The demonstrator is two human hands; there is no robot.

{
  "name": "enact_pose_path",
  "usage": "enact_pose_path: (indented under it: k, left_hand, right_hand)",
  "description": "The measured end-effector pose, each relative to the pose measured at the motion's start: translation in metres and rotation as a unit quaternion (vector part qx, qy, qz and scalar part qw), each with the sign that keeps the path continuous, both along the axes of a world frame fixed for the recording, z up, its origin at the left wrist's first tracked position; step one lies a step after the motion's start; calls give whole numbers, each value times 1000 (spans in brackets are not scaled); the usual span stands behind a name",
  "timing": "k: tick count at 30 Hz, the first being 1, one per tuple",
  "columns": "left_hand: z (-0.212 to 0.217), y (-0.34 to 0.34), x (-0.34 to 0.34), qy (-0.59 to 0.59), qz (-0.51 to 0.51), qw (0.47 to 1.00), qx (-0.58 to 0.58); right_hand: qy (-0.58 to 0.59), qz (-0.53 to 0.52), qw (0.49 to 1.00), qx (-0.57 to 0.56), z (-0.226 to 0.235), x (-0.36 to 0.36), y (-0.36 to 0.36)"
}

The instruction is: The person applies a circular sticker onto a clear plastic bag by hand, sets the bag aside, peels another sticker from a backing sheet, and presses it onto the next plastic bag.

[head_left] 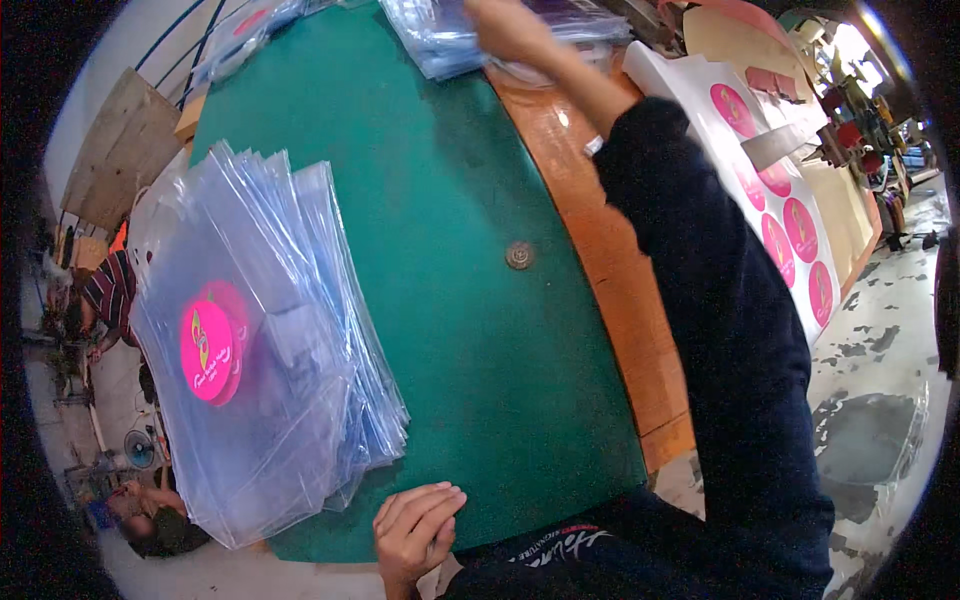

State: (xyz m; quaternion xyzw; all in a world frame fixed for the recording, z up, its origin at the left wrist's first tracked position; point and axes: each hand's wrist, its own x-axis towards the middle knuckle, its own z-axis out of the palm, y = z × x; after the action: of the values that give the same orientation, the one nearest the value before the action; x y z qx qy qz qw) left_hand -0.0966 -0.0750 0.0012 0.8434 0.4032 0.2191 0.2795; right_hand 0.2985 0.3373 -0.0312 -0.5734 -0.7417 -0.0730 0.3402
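My left hand (415, 528) rests at the near edge of the green table mat (455, 330), its fingers curled together and nothing visible in them. My right arm stretches far forward, and my right hand (508, 32) is over a stack of clear plastic bags (440, 50) at the far edge. That hand is blurred and partly cut off, so its fingers cannot be made out. To the left lies a thick, fanned pile of clear plastic bags (290, 330). A round pink sticker (207, 352) shows on the top bag.
A small round metal disc (519, 255) sits on the mat. White sheets with round pink stickers (800, 229) and a roll of tape (772, 147) lie at the right. More clear bags (245, 35) are at the far left. Other people (110, 290) are beyond the table's left side.
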Motion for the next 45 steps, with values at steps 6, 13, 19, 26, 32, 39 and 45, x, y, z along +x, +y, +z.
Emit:
enact_pose_path:
  k: [6, 13, 19, 26, 32, 39, 45]
  left_hand:
    - [-4, 0, -2, -8, 4, 1000, 11]
    - [-4, 0, -1, -14, 30, 999, -15]
    - [-3, 1, -3, -20, 25, 999, -24]
    - [0, 1, -2, -16, 22, 1000, -13]
    - [-1, 1, 0, -23, 19, 999, 29]
    - [13, -7, 8, -51, -22, 977, 204]
    - [16, -7, 43, 131, -179, 974, 45]
  right_hand:
    - [-712, 122, 686, 85, -19, 82, 44]
    - [-373, 205, 905, -14, 25, 69, -22]
    - [-213, 7, 976, -38, 36, 56, -24]
    - [-182, 3, 957, 228, 96, 25, -95]
    - [-402, 89, 886, 212, 103, -44, -280]
    - [-335, 221, 915, 31, 53, -124, -440]
    - [-86, 233, 961, -122, 45, -134, -467]
